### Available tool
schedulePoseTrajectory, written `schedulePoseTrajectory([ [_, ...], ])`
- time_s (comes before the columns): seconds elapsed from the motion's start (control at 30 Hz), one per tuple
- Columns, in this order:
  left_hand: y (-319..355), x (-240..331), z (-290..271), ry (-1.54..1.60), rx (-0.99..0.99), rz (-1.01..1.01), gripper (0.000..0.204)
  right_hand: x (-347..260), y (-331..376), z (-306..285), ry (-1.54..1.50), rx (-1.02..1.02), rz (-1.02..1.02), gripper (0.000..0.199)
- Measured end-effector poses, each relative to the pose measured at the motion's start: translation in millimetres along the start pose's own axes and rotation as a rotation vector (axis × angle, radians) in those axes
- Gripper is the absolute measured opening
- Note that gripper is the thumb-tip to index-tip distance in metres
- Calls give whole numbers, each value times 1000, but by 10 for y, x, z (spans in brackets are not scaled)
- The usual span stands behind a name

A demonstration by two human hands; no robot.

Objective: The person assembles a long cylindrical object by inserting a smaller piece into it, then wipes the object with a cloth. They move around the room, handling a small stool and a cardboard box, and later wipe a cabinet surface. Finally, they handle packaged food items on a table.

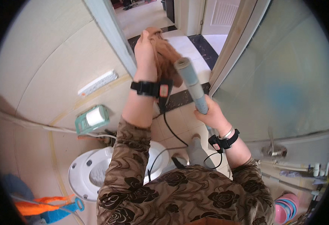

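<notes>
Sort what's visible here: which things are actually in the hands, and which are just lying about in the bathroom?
In hand:
- brown cloth, gripped by the left hand
- grey-blue pole, held by the right hand

Lying about:
- toilet
- paper holder on the wall
- orange and blue tool, lower left
- pink basins, lower right
- glass door

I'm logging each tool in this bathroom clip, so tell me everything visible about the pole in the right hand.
The pole is a grey-blue cylinder, seemingly plastic or foam-sleeved, with a paler flat top end. It tilts up and to the left. The right hand grips its lower part; below the fist it is hidden. Its top end lies beside the brown cloth that the raised left hand holds.
</notes>
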State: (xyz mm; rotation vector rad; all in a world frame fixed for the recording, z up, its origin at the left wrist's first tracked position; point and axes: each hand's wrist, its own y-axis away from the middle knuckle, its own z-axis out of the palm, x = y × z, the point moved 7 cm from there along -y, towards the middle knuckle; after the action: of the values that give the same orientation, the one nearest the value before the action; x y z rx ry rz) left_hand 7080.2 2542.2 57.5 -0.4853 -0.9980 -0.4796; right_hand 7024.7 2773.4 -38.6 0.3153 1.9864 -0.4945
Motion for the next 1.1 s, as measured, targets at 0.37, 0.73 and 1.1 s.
schedulePoseTrajectory([
  [0.37, -1318, -829, 876, -366, -147, 258, 44, 515, -2589, -700, 138, 6, -441, 38],
  [0.73, -3137, -1123, 391, -574, -76, 126, 41, 1770, -5021, -369, -568, -471, 42, 47],
  [1.1, -5501, -795, -1159, -421, 467, 517, 46, 1663, -7333, 500, -1034, -403, 255, 33],
])
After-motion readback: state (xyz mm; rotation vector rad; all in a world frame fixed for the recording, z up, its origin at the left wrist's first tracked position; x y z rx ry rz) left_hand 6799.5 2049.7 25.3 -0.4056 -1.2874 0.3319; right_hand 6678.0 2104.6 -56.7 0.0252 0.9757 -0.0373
